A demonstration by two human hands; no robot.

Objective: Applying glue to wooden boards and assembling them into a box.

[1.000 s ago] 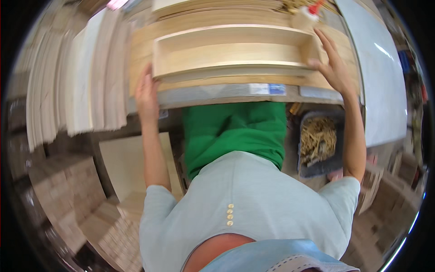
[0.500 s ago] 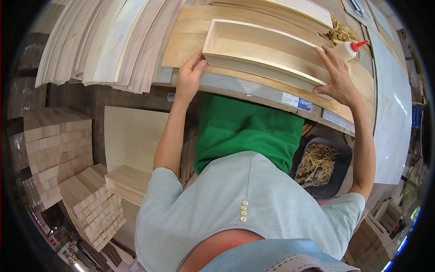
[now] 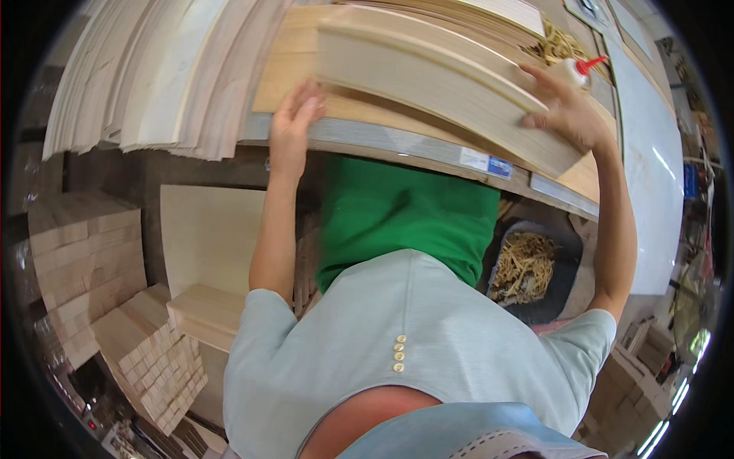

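Note:
A long, shallow wooden box (image 3: 428,80) is tipped on the workbench, one long side wall turned towards me; motion blurs its left end. My right hand (image 3: 569,115) grips it near the right end, thumb on the side wall and fingers over the upper edge. Beside the box's left end is my left hand (image 3: 294,111), its fingers loosely bent and apart from the thumb, with nothing visible in them. Just beyond my right hand stands a white glue bottle (image 3: 569,71) with a red nozzle tip.
Thin wooden boards (image 3: 153,76) are stacked on the left. Behind the glue bottle lies a bundle of tan bands (image 3: 562,42). Under the bench edge (image 3: 367,138) sits a dark tub (image 3: 562,268) of similar bands. Stacked wood blocks (image 3: 88,260) stand at lower left.
The box has tipped, its open top turning away from me and its side wall showing. My left hand has come off its left corner; the right still grips the right end.

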